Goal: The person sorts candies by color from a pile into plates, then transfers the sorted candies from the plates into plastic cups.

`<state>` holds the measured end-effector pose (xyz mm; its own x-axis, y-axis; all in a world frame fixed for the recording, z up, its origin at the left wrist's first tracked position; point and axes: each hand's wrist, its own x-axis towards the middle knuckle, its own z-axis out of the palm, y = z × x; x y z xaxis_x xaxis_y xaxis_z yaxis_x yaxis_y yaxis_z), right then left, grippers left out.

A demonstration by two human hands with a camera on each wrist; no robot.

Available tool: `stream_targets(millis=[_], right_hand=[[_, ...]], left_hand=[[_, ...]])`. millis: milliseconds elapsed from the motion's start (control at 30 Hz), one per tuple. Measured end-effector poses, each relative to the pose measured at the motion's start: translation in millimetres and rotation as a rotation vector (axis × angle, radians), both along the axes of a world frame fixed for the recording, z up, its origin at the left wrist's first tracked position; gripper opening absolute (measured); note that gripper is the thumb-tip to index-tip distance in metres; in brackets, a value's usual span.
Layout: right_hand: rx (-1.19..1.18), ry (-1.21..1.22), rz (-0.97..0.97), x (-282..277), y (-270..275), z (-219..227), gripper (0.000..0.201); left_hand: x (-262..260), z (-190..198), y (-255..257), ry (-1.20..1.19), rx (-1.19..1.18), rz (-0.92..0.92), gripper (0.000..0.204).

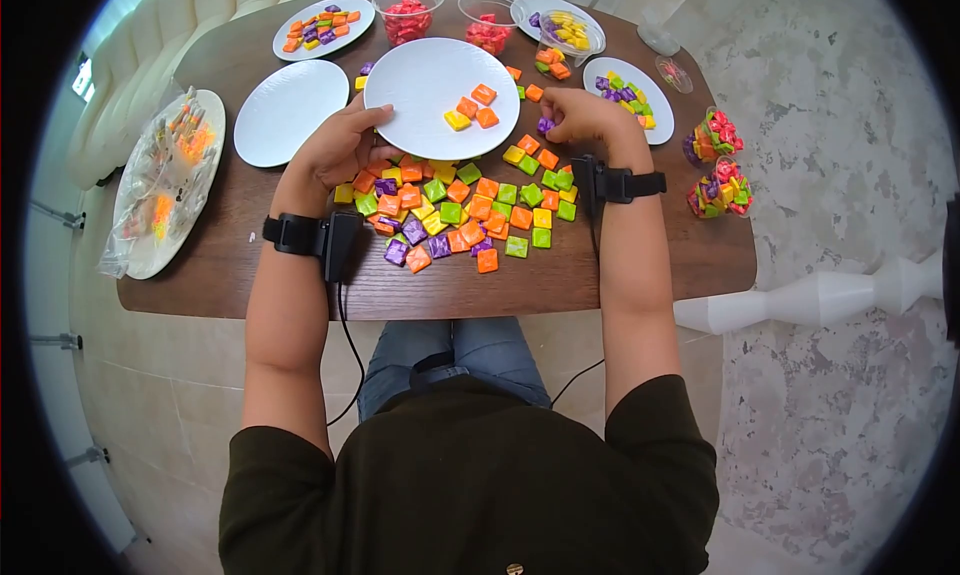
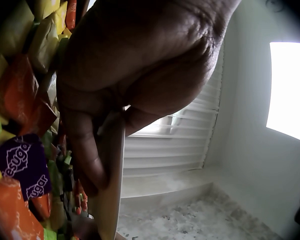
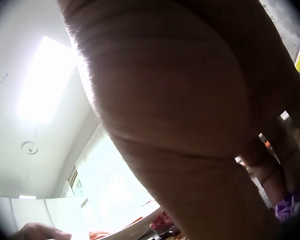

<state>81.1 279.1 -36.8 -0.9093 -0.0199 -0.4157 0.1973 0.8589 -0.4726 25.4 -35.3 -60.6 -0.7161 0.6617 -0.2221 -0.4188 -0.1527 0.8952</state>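
Observation:
The left hand [image 1: 345, 147] grips the left rim of a white plate [image 1: 425, 125], thumb on top and fingers beneath. On that plate lie several orange candies [image 1: 484, 95] and one yellow candy [image 1: 457, 121]. In the left wrist view the hand [image 2: 140, 65] pinches the plate [image 2: 112, 175] edge-on. Right of the plate, the right hand [image 1: 590, 117] pinches a purple candy [image 1: 546, 126]; the right wrist view shows purple wrapping [image 3: 286, 207] at the fingertips of the right hand [image 3: 180, 110]. Mixed wrapped candies [image 1: 460, 211] lie loose below the plate.
An uncovered white plate [image 1: 290, 113] stands at left, beside an oval tray [image 1: 140, 245] with plastic wrap. Behind are a candy plate [image 1: 345, 35] and tubs of red candies [image 1: 407, 23]. At right stand another candy plate [image 1: 650, 133] and filled cups [image 1: 720, 190].

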Motion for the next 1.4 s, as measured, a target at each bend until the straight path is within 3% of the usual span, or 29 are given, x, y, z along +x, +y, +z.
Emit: stream_targets(millis=[100, 200, 233, 367, 467, 600, 700, 933, 1033, 1267, 1400], right_hand=[[0.071, 0.360, 0.094, -1.0, -2.1, 23.7, 0.023], [-0.155, 0.585, 0.169, 4.9, -40.3, 39.1, 0.029], [-0.085, 0.669, 0.234, 3.6, -49.0, 35.7, 0.029], [-0.132, 0.779, 0.269, -1.4, -71.4, 29.8, 0.031], [-0.092, 0.682, 0.178, 8.2, -62.7, 47.8, 0.033], [0.122, 0.194, 0.208, 18.2, -29.7, 34.8, 0.045], [0.140, 0.023, 0.165, 28.4, -33.7, 19.1, 0.053], [0.183, 0.125, 0.278, 11.0, -49.6, -4.5, 0.054], [0.102, 0.047, 0.290, -3.2, -44.9, -3.4, 0.054], [0.160, 0.191, 0.221, -2.3, -33.0, -6.0, 0.043], [0.086, 0.335, 0.146, 1.5, -32.3, 16.5, 0.027]], left_hand=[[0.2, 2.4, 0.7, -0.011, 0.014, 0.015, 0.046], [-2.1, -0.6, -1.4, -0.024, 0.005, -0.003, 0.046], [-3.5, -1.1, -1.5, -0.025, 0.001, -0.016, 0.046], [-1.8, 2.2, -2.3, -0.030, 0.028, -0.007, 0.049], [-1.1, 4.9, -5.4, -0.011, 0.041, 0.046, 0.048], [-5.9, 6.7, -10.1, 0.018, 0.062, 0.070, 0.045], [-6.4, 9.0, -11.6, 0.043, 0.063, 0.077, 0.045], [-7.1, 7.7, -14.0, 0.051, 0.081, 0.077, 0.042], [-6.6, 9.6, -13.0, 0.028, 0.079, 0.098, 0.042], [-9.9, 6.3, -13.2, 0.009, 0.101, 0.102, 0.043], [-7.5, 5.0, -9.4, -0.017, 0.093, 0.099, 0.043]])
